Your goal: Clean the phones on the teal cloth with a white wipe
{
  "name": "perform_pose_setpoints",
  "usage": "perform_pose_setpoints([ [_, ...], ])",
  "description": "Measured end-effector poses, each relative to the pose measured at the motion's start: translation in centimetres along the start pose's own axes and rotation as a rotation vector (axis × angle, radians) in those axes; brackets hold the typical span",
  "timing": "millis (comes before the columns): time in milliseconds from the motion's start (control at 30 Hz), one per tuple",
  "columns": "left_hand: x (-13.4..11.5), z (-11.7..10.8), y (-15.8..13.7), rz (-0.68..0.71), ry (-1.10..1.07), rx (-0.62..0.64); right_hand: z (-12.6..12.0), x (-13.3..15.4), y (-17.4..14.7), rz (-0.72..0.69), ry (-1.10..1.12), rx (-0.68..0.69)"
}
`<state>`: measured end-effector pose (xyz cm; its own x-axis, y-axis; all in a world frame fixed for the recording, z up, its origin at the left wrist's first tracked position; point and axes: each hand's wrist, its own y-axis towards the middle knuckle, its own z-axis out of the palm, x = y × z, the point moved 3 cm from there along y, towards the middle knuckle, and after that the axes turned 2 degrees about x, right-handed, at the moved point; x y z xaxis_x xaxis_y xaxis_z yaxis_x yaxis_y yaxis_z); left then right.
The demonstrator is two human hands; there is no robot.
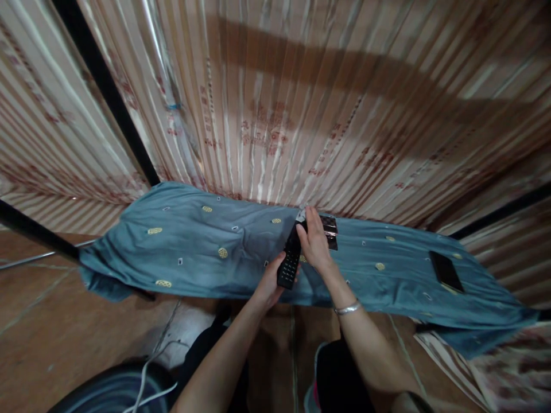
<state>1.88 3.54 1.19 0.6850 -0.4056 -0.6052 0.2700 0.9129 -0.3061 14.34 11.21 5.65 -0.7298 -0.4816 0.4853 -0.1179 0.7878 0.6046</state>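
My left hand (pixel 271 280) is wrapped round the lower end of a black remote control (pixel 287 269), its keypad facing up. The remote is tilted away from me above a blue cloth-covered bench (pixel 241 269). At the remote's upper end is my right hand (pixel 315 241), with its thumb against the remote and its fingers stretched along the far side. A small whitish, crinkled piece (pixel 301 215) shows by those fingertips; its kind is unclear. Just right of this hand, small dark shiny flat items (pixel 330 225) lie on the cloth, partly hidden by the hand.
A black phone-like slab (pixel 446 271) lies toward the bench's right end. Striped, printed sheeting (pixel 275 126) hangs behind, with dark poles (pixel 112 97) at the sides. Below left are a round dark object (pixel 116 390) and a white cable (pixel 144 373) on the tiled floor.
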Motion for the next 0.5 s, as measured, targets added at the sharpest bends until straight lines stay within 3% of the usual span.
perform_pose_setpoints([
  [300, 0.0, 0.2, 0.9, 0.054, -0.145, -0.098, 1.1, 3.0, -4.8, -0.064, 0.034, 0.195],
  [500, -0.2, -0.2, 0.8, 0.084, -0.143, -0.119, 0.5, 3.1, -7.7, -0.086, 0.049, 0.272],
])
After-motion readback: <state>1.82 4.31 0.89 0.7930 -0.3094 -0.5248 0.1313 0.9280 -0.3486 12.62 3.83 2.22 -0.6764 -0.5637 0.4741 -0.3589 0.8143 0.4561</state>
